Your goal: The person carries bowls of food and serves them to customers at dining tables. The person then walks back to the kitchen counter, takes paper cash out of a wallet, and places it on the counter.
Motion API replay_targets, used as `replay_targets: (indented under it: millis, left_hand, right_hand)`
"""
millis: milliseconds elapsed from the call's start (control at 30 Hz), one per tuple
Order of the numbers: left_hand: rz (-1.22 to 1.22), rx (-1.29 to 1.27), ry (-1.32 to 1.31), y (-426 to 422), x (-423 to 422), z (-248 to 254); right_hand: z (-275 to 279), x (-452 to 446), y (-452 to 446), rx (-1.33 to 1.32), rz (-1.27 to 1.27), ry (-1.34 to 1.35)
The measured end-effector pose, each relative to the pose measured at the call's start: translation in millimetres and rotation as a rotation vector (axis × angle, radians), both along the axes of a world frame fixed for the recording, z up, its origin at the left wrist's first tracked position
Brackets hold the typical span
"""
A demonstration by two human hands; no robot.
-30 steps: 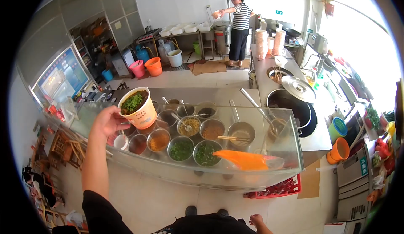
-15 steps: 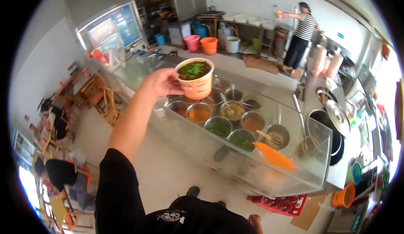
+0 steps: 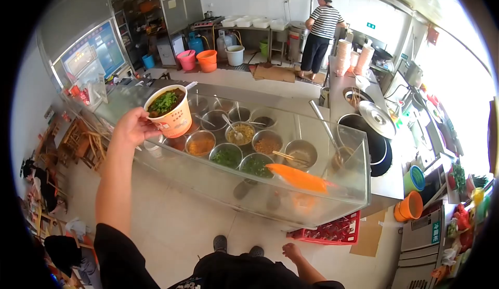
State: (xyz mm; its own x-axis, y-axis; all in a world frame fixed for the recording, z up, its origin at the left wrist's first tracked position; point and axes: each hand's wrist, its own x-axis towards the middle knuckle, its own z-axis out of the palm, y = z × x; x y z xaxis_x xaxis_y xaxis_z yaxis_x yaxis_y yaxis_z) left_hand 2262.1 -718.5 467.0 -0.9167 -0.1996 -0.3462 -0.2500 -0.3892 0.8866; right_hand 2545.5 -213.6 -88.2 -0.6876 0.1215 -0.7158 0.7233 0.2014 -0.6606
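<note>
A printed orange-and-white paper bowl (image 3: pixel 174 120) of dark food topped with chopped greens is gripped at its left side by my left hand (image 3: pixel 134 127), above the glass counter (image 3: pixel 208 169). Beyond the glass stand several metal bowls, among them one of green herbs (image 3: pixel 226 156), one of orange sauce (image 3: pixel 200 144) and one of yellow bits with a spoon (image 3: pixel 240 134). An orange bag (image 3: pixel 296 178) lies near the counter's right part. My right hand (image 3: pixel 292 251) hangs low by my body, near no object; its fingers are loosely curled and too small to read clearly.
A person in a striped shirt (image 3: pixel 326 22) stands at the back by a large metal pot. A red crate (image 3: pixel 332 232) is on the floor at the counter's right end. A big black pot (image 3: pixel 377 146) and orange buckets (image 3: pixel 409 206) stand right. People sit at left.
The view swung left, then back right. My left hand still holds the paper bowl over the counter. The person at the back has lowered the outstretched arm and turned toward the wall.
</note>
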Motion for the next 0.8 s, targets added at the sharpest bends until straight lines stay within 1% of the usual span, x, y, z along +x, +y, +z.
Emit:
replay_targets:
  millis: [67, 100, 167, 267, 400, 467, 567, 600, 667, 733, 800]
  left_hand:
    - [0.014, 0.002, 0.005, 3.7, 8.3, 3.0]
    - [0.02, 0.006, 0.004, 1.0, 11.1, 2.1]
    - [0.047, 0.008, -0.002, -5.6, 22.5, 3.3]
    - [0.077, -0.012, 0.014, -8.8, 30.4, 3.3]
    - [0.11, -0.04, 0.021, -11.3, 53.0, 10.9]
    - [0.126, -0.044, 0.02, -14.7, 55.5, 10.7]
    - [0.207, 0.004, -0.025, -36.1, 68.1, 5.8]
    - [0.186, -0.003, 0.001, -38.5, 69.1, 2.6]
    - [0.155, -0.002, 0.024, -44.7, 72.8, 0.1]
    - [0.169, -0.02, 0.015, -61.4, 86.1, 2.9]
    - [0.125, -0.062, 0.023, -70.6, 106.9, 3.7]
  right_hand:
    - [-30.3, -14.0, -7.4, -0.02, 0.246, 0.097]
    - [-15.7, -21.5, -14.5, -0.022, 0.263, 0.101]
    - [32.2, -37.3, -37.7, 0.089, 0.344, 0.253]
    - [47.3, -50.9, -62.0, 0.066, 0.369, 0.317]
    - [45.9, -52.7, -77.1, 0.042, 0.42, 0.329]
    - [40.8, -51.8, -78.1, 0.085, 0.487, 0.4]
    - [36.4, -45.1, -68.7, 0.101, 0.565, 0.353]
    - [28.3, -43.0, -66.9, 0.104, 0.566, 0.347]
    - [10.5, -35.8, -59.4, 0.088, 0.482, 0.35]
    - [19.7, -36.7, -55.7, 0.075, 0.493, 0.322]
    - [22.6, -34.6, -56.0, 0.054, 0.5, 0.289]
